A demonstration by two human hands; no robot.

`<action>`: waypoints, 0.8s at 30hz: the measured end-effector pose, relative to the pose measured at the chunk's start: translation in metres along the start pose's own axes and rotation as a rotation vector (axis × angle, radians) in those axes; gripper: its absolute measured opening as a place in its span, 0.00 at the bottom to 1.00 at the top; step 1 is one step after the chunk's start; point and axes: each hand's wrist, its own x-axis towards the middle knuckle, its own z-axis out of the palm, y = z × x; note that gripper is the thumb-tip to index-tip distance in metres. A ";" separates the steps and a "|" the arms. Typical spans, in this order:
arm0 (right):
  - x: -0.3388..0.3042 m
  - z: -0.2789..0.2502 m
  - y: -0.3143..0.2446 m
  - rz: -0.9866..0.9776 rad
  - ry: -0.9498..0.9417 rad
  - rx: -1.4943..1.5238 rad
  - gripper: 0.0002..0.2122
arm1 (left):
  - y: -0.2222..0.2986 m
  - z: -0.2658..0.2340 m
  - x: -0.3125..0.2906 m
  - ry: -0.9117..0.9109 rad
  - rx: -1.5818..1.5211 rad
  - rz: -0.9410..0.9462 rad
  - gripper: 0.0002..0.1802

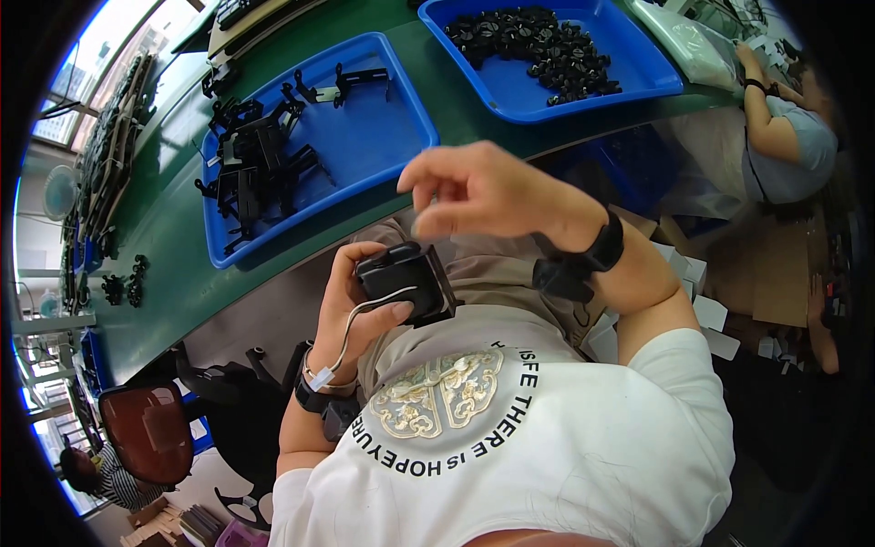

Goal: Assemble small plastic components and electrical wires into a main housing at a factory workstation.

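Note:
My left hand [351,314] is wrapped round a black boxy device [401,283] above my lap, its thumb pressed on the near face. A thin white cable [348,330] runs from the device across my thumb to a small pale connector [322,376] by my wrist. Just above and to the right of the device is my right hand [488,191], a little blurred. Its fingers are bent, with a gap between thumb and forefinger, and nothing shows in them. It appears apart from the device.
On the green table [173,219], a blue tray [365,155] holds black bracket-like parts [260,150]. Another blue tray [510,87] holds many small black parts [565,59]. Small black pieces [137,278] lie at left. A co-worker [784,137] sits at far right. A brown-backed chair [146,433] stands lower left.

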 end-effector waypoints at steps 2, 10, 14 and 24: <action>0.017 -0.041 0.026 -0.038 0.299 -0.171 0.12 | -0.003 -0.002 -0.004 0.057 -0.085 -0.061 0.35; 0.051 -0.150 0.104 0.152 0.380 -1.054 0.10 | -0.024 -0.005 -0.004 -0.020 -0.565 -0.085 0.33; 0.058 -0.145 0.107 0.236 0.338 -1.265 0.09 | -0.039 -0.013 -0.009 -0.153 -0.644 -0.044 0.31; -0.002 -0.104 0.037 -0.108 0.450 -0.023 0.08 | -0.025 -0.017 -0.012 -0.126 -0.570 -0.101 0.27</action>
